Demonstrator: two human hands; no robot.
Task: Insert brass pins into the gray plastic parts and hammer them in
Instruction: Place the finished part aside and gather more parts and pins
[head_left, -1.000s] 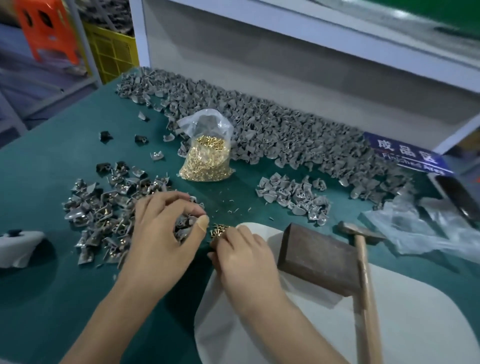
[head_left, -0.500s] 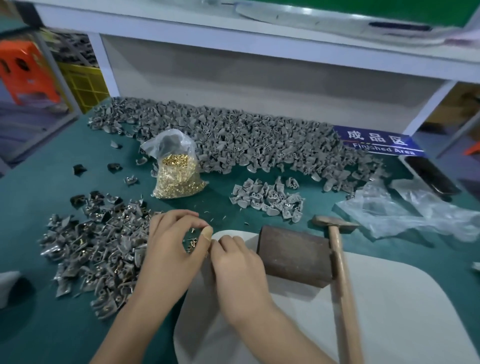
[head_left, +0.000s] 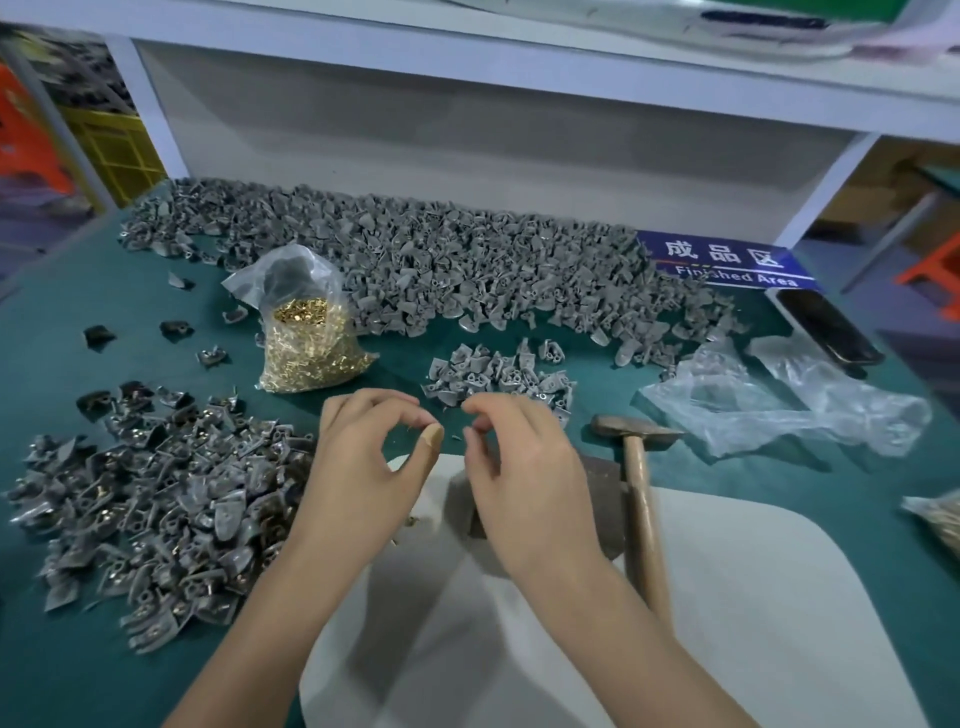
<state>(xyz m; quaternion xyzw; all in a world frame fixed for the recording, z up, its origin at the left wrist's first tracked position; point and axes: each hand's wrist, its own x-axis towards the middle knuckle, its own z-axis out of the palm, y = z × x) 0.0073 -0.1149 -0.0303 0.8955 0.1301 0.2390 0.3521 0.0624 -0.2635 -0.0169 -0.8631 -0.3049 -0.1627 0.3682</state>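
My left hand (head_left: 363, 467) hovers over the white pad (head_left: 753, 597); its bandaged thumb and forefinger form a ring and pinch what looks like a small brass pin (head_left: 411, 427). My right hand (head_left: 524, 467) is just to its right with thumb and forefinger curled close together; I cannot tell if they hold anything. It covers part of a dark metal block (head_left: 597, 499). A wooden-handled hammer (head_left: 641, 483) lies beside the block. A clear bag of brass pins (head_left: 311, 348) stands behind my hands. Gray plastic parts lie in a small heap (head_left: 498, 369) and a long pile (head_left: 441, 260).
A heap of gray parts with brass showing (head_left: 156, 493) covers the green table at the left. Crumpled clear plastic (head_left: 779, 400), a phone (head_left: 826, 327) and a blue sign (head_left: 727, 260) are at the right. A few loose pins (head_left: 413, 519) lie on the pad. White shelving stands behind.
Both hands have risen from the loose pins at the pad's edge and moved slightly apart. The camera has tilted up and shifted, so the piles sit lower in view.
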